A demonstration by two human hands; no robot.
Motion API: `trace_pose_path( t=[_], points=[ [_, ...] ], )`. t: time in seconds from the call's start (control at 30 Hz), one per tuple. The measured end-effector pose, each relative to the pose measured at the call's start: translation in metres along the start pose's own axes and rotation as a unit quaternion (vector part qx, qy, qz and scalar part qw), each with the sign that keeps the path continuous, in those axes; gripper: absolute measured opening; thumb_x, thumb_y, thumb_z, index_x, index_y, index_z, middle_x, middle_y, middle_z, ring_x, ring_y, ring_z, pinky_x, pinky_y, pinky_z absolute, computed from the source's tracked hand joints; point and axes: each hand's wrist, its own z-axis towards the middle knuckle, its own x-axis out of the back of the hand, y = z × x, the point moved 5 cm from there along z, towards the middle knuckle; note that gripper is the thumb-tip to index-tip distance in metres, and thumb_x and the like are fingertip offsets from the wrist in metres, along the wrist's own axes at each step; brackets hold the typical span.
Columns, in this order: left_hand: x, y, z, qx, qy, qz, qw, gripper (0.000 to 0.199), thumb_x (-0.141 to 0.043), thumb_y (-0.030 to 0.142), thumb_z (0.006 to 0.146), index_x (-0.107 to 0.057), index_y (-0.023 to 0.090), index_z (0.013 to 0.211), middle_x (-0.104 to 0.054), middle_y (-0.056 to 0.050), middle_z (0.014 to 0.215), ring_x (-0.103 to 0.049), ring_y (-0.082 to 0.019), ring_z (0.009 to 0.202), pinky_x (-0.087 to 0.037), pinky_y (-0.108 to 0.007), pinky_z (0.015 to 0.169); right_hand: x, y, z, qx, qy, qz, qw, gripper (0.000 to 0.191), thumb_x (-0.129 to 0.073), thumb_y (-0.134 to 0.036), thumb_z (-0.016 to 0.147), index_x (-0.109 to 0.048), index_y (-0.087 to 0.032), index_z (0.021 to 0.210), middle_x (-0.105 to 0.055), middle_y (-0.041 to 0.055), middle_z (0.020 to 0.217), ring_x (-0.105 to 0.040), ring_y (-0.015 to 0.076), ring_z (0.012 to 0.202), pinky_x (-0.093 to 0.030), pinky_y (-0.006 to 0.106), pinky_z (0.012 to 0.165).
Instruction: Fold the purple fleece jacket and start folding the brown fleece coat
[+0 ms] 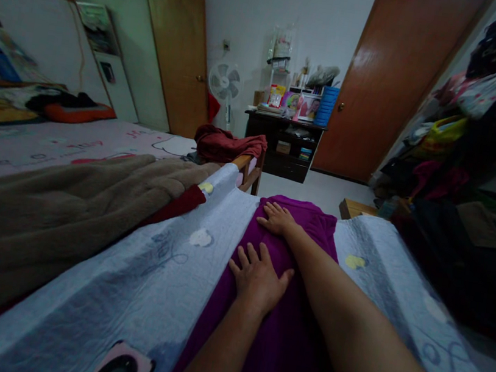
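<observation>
A purple cloth [289, 315] lies lengthwise in front of me on a light blue patterned sheet [186, 263]. My left hand [258, 278] rests palm down on the cloth near its left edge, fingers spread. Farther along, close to the far end of the cloth, my right hand [278, 218] also presses flat with its fingers apart. Neither hand grips anything. The cloth's far right corner looks slightly rumpled, and my forearms cover part of its near half.
A brown fleece blanket [64, 209] lies to the left, beside a pink printed bed sheet [120, 140]. At the lower left sits a pink device with a round dark face [123, 371]. Beyond are a dark red cloth [228, 145], a fan [225, 82] and a dark cabinet [256, 127].
</observation>
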Motion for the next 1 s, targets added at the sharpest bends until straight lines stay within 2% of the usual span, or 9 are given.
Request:
trace_pose_path(
  t=[0.13, 0.2, 0.27, 0.37, 0.43, 0.53, 0.77, 0.9, 1.0],
  points=[
    [0.0, 0.0, 0.0, -0.001, -0.002, 0.001, 1.0, 0.093, -0.048, 0.07, 0.076, -0.036, 0.01, 0.146, -0.03, -0.028, 0.151, -0.023, -0.049, 0.14, -0.019, -0.069, 0.105, 0.003, 0.002, 0.003, -0.015, 0.004, 0.014, 1.0, 0.074, -0.033, -0.065, 0.091, -0.029, -0.021, 0.15, -0.017, 0.0086, 0.16, -0.011, 0.029, 0.147, -0.015, 0.054, 0.115],
    [-0.001, 0.0, 0.0, -0.002, -0.002, 0.001, 1.0, 0.094, -0.048, 0.07, 0.076, -0.036, 0.009, 0.147, -0.03, -0.029, 0.151, -0.022, -0.049, 0.14, -0.018, -0.069, 0.105, 0.008, 0.001, 0.005, -0.013, 0.01, 0.018, 1.0, 0.07, -0.04, -0.06, 0.091, -0.035, -0.02, 0.148, -0.023, 0.0114, 0.158, -0.016, 0.0312, 0.146, -0.02, 0.054, 0.113],
    [-0.001, 0.0, -0.001, -0.005, -0.001, 0.001, 1.0, 0.095, -0.048, 0.07, 0.076, -0.035, 0.008, 0.147, -0.03, -0.029, 0.151, -0.021, -0.048, 0.14, -0.018, -0.069, 0.105, 0.014, -0.002, 0.006, 0.002, 0.024, 0.015, 1.0, 0.06, -0.048, -0.047, 0.091, -0.041, -0.018, 0.144, -0.032, 0.0132, 0.154, -0.022, 0.0315, 0.144, -0.02, 0.053, 0.113],
    [-0.002, 0.0, 0.0, -0.009, 0.0, 0.002, 1.0, 0.094, -0.047, 0.07, 0.077, -0.036, 0.008, 0.146, -0.03, -0.03, 0.15, -0.021, -0.048, 0.14, -0.018, -0.069, 0.106, 0.02, -0.013, 0.004, 0.055, 0.05, 0.009, 0.997, 0.05, -0.049, -0.023, 0.089, -0.046, -0.021, 0.139, -0.041, 0.0088, 0.15, -0.026, 0.0253, 0.143, -0.014, 0.049, 0.116],
    [-0.002, 0.0, 0.0, -0.01, 0.002, 0.003, 1.0, 0.093, -0.048, 0.069, 0.077, -0.036, 0.008, 0.146, -0.03, -0.03, 0.15, -0.021, -0.048, 0.141, -0.018, -0.069, 0.106, 0.017, -0.021, 0.001, 0.088, 0.049, 0.008, 0.995, 0.048, -0.046, -0.019, 0.089, -0.049, -0.023, 0.137, -0.045, 0.0058, 0.147, -0.03, 0.0222, 0.141, -0.016, 0.045, 0.116],
    [-0.002, 0.001, 0.0, -0.013, 0.004, 0.01, 1.0, 0.092, -0.048, 0.068, 0.078, -0.036, 0.008, 0.146, -0.03, -0.03, 0.151, -0.021, -0.048, 0.14, -0.018, -0.069, 0.105, 0.006, -0.024, 0.0, 0.101, 0.033, 0.005, 0.994, 0.047, -0.041, -0.027, 0.093, -0.047, -0.022, 0.139, -0.043, 0.0061, 0.149, -0.032, 0.0244, 0.14, -0.02, 0.045, 0.115],
    [-0.003, 0.001, -0.001, -0.012, -0.011, 0.022, 1.0, 0.092, -0.045, 0.068, 0.08, -0.032, 0.008, 0.148, -0.028, -0.029, 0.152, -0.019, -0.047, 0.141, -0.017, -0.068, 0.106, -0.006, -0.01, 0.012, 0.047, 0.016, -0.009, 0.999, 0.059, -0.032, -0.051, 0.096, -0.032, -0.026, 0.149, -0.026, 0.0022, 0.158, -0.012, 0.0282, 0.147, -0.005, 0.055, 0.116],
    [-0.004, 0.001, -0.001, -0.005, -0.011, 0.042, 0.999, 0.09, -0.043, 0.069, 0.081, -0.03, 0.012, 0.149, -0.028, -0.027, 0.153, -0.02, -0.046, 0.141, -0.018, -0.067, 0.107, -0.006, -0.004, 0.013, 0.012, 0.01, -0.009, 1.0, 0.068, -0.029, -0.061, 0.093, -0.026, -0.026, 0.152, -0.016, 0.0008, 0.16, -0.001, 0.0286, 0.147, -0.002, 0.054, 0.116],
    [-0.004, 0.001, -0.001, -0.003, -0.012, 0.055, 0.998, 0.089, -0.041, 0.069, 0.081, -0.029, 0.013, 0.149, -0.029, -0.026, 0.153, -0.021, -0.045, 0.141, -0.019, -0.065, 0.107, -0.001, 0.001, 0.011, -0.002, 0.007, 0.009, 1.0, 0.071, -0.028, -0.062, 0.093, -0.026, -0.022, 0.152, -0.015, 0.003, 0.161, -0.003, 0.0278, 0.148, -0.007, 0.049, 0.117]
  ],
)
